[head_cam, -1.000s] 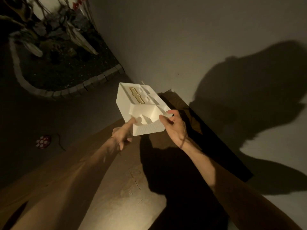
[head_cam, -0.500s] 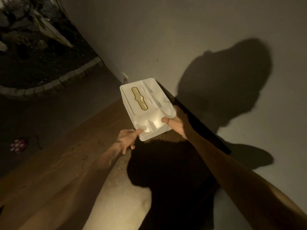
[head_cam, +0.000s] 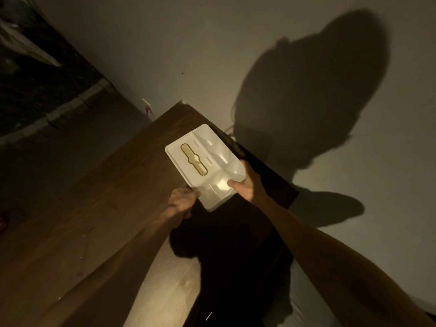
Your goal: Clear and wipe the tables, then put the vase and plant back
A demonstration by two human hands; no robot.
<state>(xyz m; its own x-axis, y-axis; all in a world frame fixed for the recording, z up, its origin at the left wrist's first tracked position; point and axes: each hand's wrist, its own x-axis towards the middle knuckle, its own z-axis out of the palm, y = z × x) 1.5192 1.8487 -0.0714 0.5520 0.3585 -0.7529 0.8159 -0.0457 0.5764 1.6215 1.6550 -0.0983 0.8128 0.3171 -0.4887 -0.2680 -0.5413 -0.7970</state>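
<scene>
Risk first: we hold the white tissue box (head_cam: 204, 165) by its near end only, right hand (head_cam: 246, 186) clamped on the corner, left hand (head_cam: 181, 200) with fingers curled at the near left edge. We judge it could tip or slide off the wooden table (head_cam: 106, 197) near the far corner if released carelessly. Compared with a second ago, the box sits lower and farther along the table, toward the wall (head_cam: 212, 55).
</scene>
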